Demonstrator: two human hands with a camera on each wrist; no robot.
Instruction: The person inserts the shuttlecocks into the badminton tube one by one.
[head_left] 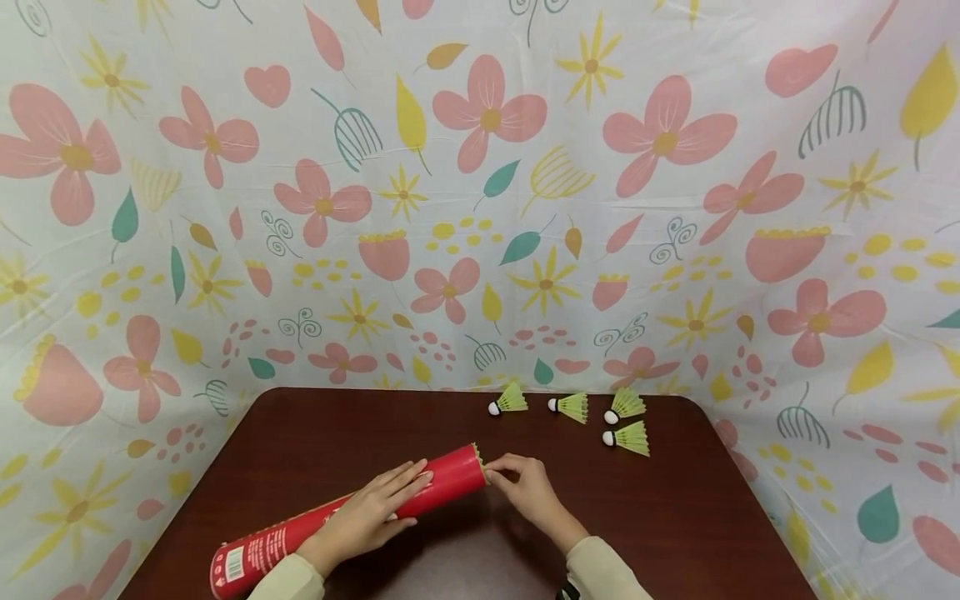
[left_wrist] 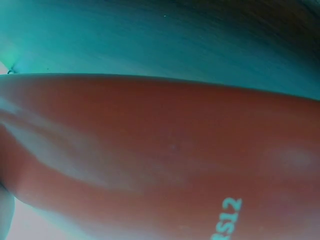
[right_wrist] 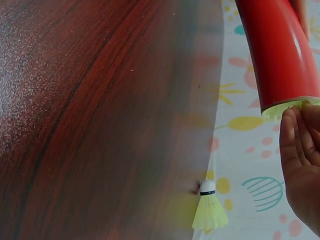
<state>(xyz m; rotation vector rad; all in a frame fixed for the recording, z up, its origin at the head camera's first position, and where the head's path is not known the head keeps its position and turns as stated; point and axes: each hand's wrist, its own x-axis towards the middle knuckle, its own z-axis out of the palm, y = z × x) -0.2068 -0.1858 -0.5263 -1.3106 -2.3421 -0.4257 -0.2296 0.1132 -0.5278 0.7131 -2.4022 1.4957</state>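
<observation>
A long red shuttlecock tube [head_left: 450, 482] lies slanted over the table in the head view, its far end raised toward the right. My left hand [head_left: 367, 510] holds it around the middle, thumb on the near side and fingers over the top. At the tube's mouth shows the yellow-green skirt edge of a shuttlecock [right_wrist: 275, 110]; the rest of it is hidden inside. With thumb and fingertips, my right hand [head_left: 531, 493] pinches that edge. The left wrist view is filled mostly by the tube's red side [left_wrist: 160, 150].
Several yellow-green shuttlecocks with white heads lie at the table's back right, among them one at the left [head_left: 512, 399] and one nearest me [head_left: 630, 438]. The dark brown table [head_left: 322, 433] ends at a flower-patterned cloth [head_left: 465, 217] behind it.
</observation>
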